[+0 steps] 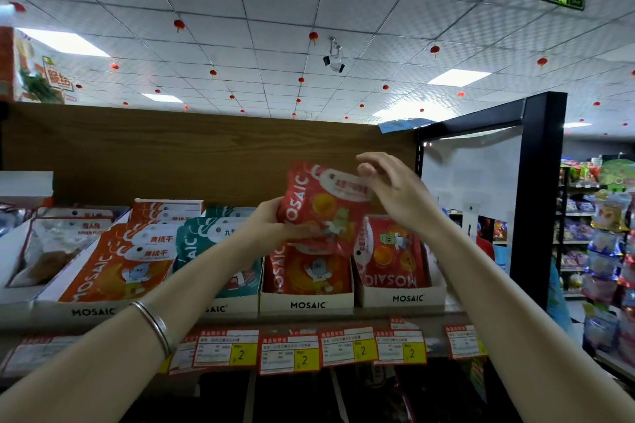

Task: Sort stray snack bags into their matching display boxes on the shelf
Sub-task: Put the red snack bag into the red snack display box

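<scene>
My left hand [271, 221] grips a red MOSAIC snack bag [321, 206] by its lower left edge and holds it up in front of the shelf. My right hand [391, 189] hovers at the bag's upper right corner, fingers spread, with the thumb touching or just off the white label. Below the bag stands a white display box [307, 304] of red bags. To its right, another box [407, 297] holds a red bag lying upside down. Further left are a box of teal bags [213, 251] and a box of orange bags [120, 264].
A wooden back panel [171, 154] rises behind the boxes. Price tags [292, 352] hang along the shelf edge. At the far left stands a box with clear-window bags [51, 247]. A black shelf frame [536, 199] bounds the right side, with another stocked aisle [604, 233] beyond.
</scene>
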